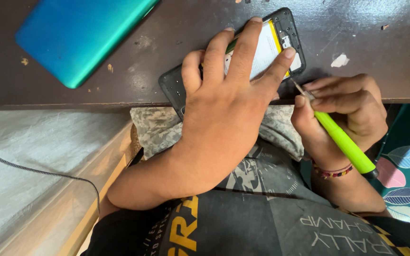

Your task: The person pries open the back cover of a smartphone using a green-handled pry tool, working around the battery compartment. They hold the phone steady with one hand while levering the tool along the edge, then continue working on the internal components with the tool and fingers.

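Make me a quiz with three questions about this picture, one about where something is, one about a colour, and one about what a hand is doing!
1. Where is the blue-green phone back cover?
A. On the table's upper left
B. Under the left hand
C. On the person's lap

2. What colour is the screwdriver handle?
A. Red
B. Bright green
C. Black

3. What is the left hand doing?
A. Hanging in the air
B. Pressing down on the opened phone
C. Holding the screwdriver

Answers:
1 A: the cover lies alone on the dark table, apart from both hands.
2 B: the handle in the right hand is bright green.
3 B: its fingers are spread flat over the opened phone.
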### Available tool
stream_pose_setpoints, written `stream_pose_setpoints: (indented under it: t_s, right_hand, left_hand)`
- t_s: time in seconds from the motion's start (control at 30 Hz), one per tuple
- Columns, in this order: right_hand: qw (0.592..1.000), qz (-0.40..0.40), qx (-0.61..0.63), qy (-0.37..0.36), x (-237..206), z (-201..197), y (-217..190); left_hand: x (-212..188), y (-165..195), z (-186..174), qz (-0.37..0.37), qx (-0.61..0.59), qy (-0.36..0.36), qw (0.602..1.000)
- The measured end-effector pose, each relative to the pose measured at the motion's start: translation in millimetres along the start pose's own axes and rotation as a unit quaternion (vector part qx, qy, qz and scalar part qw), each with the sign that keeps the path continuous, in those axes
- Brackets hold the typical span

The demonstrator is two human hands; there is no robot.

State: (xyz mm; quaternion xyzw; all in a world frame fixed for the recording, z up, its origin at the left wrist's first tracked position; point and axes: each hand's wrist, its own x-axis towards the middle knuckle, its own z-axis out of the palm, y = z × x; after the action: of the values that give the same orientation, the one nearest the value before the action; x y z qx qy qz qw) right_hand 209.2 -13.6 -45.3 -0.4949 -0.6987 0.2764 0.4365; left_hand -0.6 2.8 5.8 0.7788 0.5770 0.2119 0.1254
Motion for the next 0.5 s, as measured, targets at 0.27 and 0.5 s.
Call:
stream_pose_setpoints:
  t_s: [0.27, 0.5]
  right_hand:
    - [0.999, 0.036, 0.012, -0.024, -1.1, -16.2, 3.0]
    - [0.999, 0.033, 0.005, 0.023, -3.2, -11.0, 8.4]
  left_hand:
    - [3.3, 1.8, -2.8, -0.011, -0.01, -0.005, 1.0]
    - [4.4, 1.4, -3.2, -0.01, -0.011, -0.008, 1.0]
